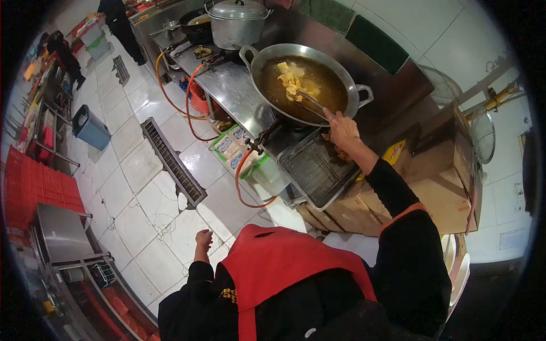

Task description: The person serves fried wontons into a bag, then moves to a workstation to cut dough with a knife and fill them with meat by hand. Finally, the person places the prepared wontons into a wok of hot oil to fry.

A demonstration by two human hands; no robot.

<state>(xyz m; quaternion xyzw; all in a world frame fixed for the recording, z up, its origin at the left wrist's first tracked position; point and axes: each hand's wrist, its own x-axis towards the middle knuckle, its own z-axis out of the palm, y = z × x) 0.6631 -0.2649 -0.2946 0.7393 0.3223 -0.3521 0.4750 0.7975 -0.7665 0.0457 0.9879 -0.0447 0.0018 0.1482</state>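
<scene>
Golden pieces [293,82] in brown oil [272,91], bunched around the middle of a wide, two-handled pan [348,85]. Looks like frying in hand, more exactly stirring or turning, with most of the batch in one clump. Calls next, in all likelihood, for working the clump loose and spreading it through the oil, without splashing over the rim.

Reaching in from the near right side, slim tongs [311,99], tips at the pieces; cannot tell whether closed on any one of them. Wrapped around the near end of the tongs, the right hand [344,129], just beside the pan's rim, too close to tell touching from apart. Behind it, a black sleeve with an orange band [402,216], stretched forward and out, slanting across to the pan.

Below the right forearm, a dark tray [315,165]; farther along the steel bench [244,105], a lidded pot [238,25].

Well apart from the pan, low over the tiled floor [145,219], the left hand [203,238]: arm bent, fingers curled inward, nothing visible in the grasp, cannot tell how tightly clenched.
</scene>
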